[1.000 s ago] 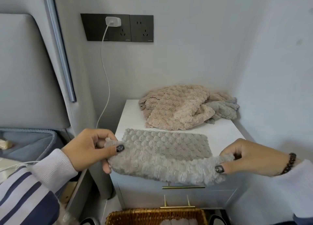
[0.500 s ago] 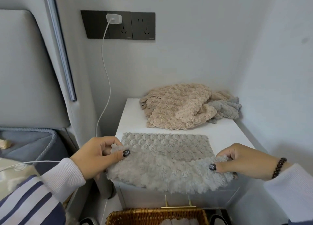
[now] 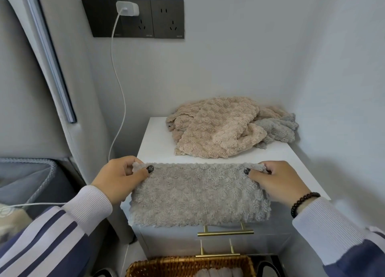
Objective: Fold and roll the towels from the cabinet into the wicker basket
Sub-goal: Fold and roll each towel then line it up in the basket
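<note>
Pinching the far corners of the grey towel (image 3: 199, 193), my left hand (image 3: 119, 177) grips one end and my right hand (image 3: 279, 180) grips the other, each with thumb on top and fingers curled under the edge. The towel lies doubled over on the front of the white cabinet (image 3: 155, 143), its near edge hanging a little over the front above the brass handle (image 3: 225, 232). I judge this to be the folding step, with the fold just laid flat and the roll not yet begun. Next I would need to square the edges, then turn one short end over and roll it tight toward the other so it holds its shape. Behind, a heap of beige towels (image 3: 214, 128) with a grey one tucked in waits against the wall. Below, the wicker basket (image 3: 187, 266) stands on the floor in front of the cabinet, something pale showing inside.
</note>
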The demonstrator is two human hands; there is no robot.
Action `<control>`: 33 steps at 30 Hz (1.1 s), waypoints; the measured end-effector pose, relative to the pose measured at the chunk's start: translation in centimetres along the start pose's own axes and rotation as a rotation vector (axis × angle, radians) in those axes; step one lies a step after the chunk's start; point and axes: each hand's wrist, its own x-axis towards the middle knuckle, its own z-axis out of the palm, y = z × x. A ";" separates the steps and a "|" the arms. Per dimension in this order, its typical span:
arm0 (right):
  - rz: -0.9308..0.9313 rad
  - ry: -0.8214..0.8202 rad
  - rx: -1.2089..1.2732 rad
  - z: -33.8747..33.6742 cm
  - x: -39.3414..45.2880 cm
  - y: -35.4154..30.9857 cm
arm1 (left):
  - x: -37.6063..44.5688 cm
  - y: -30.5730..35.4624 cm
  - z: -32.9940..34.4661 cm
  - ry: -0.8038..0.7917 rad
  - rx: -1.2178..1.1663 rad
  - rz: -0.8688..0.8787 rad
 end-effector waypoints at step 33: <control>0.019 0.134 -0.407 3.5 3.2 0.8 | 3.8 -0.3 2.7 0.080 0.856 0.041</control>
